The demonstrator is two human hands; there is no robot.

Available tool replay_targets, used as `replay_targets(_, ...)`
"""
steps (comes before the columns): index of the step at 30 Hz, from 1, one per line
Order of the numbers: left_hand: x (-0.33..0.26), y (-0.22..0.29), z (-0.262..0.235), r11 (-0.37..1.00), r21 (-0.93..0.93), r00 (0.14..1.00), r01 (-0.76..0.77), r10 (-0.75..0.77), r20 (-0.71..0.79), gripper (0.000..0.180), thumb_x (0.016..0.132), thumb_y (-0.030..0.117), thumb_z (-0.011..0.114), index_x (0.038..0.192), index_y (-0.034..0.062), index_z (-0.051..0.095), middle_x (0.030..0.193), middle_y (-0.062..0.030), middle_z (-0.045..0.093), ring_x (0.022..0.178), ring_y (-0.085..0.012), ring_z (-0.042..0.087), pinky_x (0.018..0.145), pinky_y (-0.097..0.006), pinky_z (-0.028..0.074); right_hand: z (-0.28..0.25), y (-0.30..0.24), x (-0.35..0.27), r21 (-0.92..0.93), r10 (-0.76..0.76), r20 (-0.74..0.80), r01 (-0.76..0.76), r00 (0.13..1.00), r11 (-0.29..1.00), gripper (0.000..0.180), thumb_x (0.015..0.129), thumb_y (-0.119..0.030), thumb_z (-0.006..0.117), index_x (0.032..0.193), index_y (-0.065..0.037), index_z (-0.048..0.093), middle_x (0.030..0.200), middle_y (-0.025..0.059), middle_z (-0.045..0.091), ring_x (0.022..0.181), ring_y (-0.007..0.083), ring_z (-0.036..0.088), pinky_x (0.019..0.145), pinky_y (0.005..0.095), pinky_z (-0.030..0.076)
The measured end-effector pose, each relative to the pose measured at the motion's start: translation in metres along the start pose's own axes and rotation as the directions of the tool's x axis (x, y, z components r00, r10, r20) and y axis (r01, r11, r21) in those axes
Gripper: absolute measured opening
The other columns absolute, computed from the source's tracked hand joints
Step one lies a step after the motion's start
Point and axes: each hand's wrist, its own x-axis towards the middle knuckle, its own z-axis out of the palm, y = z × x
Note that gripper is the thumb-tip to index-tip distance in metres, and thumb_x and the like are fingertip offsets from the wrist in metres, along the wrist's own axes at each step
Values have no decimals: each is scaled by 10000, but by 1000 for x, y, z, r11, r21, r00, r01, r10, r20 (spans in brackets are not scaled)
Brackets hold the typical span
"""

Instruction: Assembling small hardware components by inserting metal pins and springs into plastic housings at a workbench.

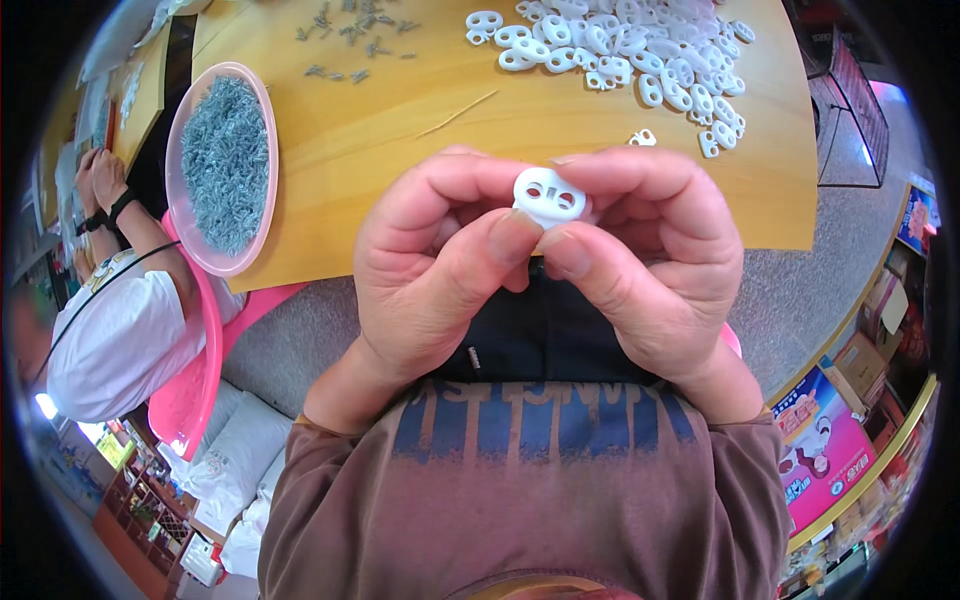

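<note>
Left hand and right hand pinching a white, oval, two-holed plastic piece

At the frame's centre, both hands are grasping the piece, thumbs pressing its near side, forefingers bracing behind. The step is probably calling for even thumb pressure, with the piece held level and the fingertips clear of its holes. The piece is resting between the hands, touching both thumbs, its two-holed face showing. Farther off, a pale pink, oval plastic bowl at upper left is holding small grey metal springs; a heap of similar white plastic pieces is lying on the yellow wood-look tabletop at upper right.
</note>
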Motion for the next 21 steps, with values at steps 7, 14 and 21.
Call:
replay_targets(7, -14, 9, 12, 998, -32, 997, 59, -60, -56, 212, 783, 51, 518, 983, -14, 492, 850, -54, 510, 625, -64, 480, 530, -156, 397, 9, -10, -15, -54, -51, -60, 48, 997, 997, 278, 739, 10, 562, 996, 20, 455, 860, 84, 545, 739, 94, 524, 630, 192, 442)
replay_targets(14, -35, 9, 19, 975, 97, 978, -199, 190, 88, 239, 769, 15, 522, 1000, -34, 486, 864, -81, 479, 622, -80, 489, 513, -149, 400, 13, -24, -42, -61, -75, 2, 75, 997, 995, 257, 753, 7, 546, 994, 17, 460, 863, 87, 545, 732, 97, 524, 617, 194, 446)
replay_targets(21, -68, 17, 39, 955, 123, 959, -270, 255, 126, 220, 769, 11, 527, 981, -32, 488, 870, -88, 480, 603, -78, 494, 506, -151, 412, 21, -31, -72, 86, -181, 49, 176, 982, 981, 222, 766, -10, 534, 978, 10, 470, 831, 82, 532, 683, 99, 518, 569, 192, 438)
